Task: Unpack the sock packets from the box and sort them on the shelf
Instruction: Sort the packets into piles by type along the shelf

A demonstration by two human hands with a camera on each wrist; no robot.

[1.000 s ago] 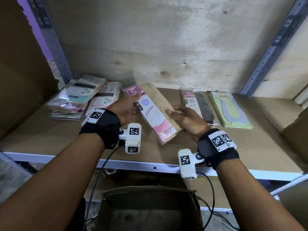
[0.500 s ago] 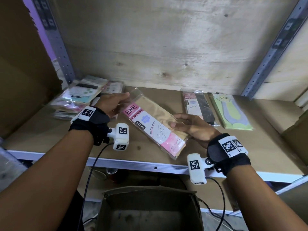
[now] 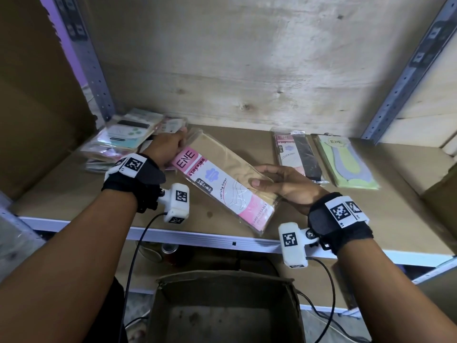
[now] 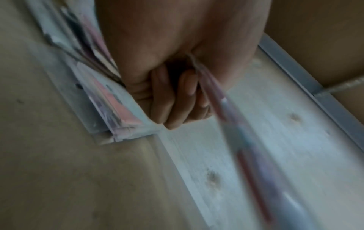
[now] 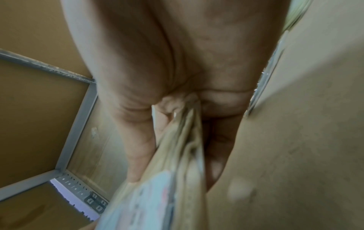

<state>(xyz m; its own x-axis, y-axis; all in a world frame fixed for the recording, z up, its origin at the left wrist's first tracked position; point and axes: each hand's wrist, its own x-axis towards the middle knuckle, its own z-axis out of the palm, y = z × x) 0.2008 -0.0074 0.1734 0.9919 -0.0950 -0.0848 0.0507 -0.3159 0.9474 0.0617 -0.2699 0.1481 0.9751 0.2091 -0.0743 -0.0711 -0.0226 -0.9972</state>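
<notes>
A beige stocking packet [image 3: 223, 180] with a pink and white label lies slanted over the middle of the shelf board [image 3: 74, 194]. My left hand [image 3: 168, 149] grips its far left corner; in the left wrist view its fingers [image 4: 177, 99] curl against the packet's edge [image 4: 246, 140]. My right hand [image 3: 279, 184] pinches the packet's right side, thumb on top and fingers beneath, and the right wrist view shows the packet [image 5: 177, 171] between thumb and fingers. The cardboard box [image 3: 225, 310] stands open below the shelf, and its inside looks bare.
A pile of packets [image 3: 123, 142] sits at the shelf's back left. A black stocking packet [image 3: 296, 154] and a green sock packet [image 3: 346, 162] lie side by side at the right. Grey metal uprights [image 3: 89, 58] flank the bay; cables hang below the shelf edge.
Both hands have carried the beige packet back and to the left, lowering it toward the board. The left hand now holds its top corner beside the left pile.
</notes>
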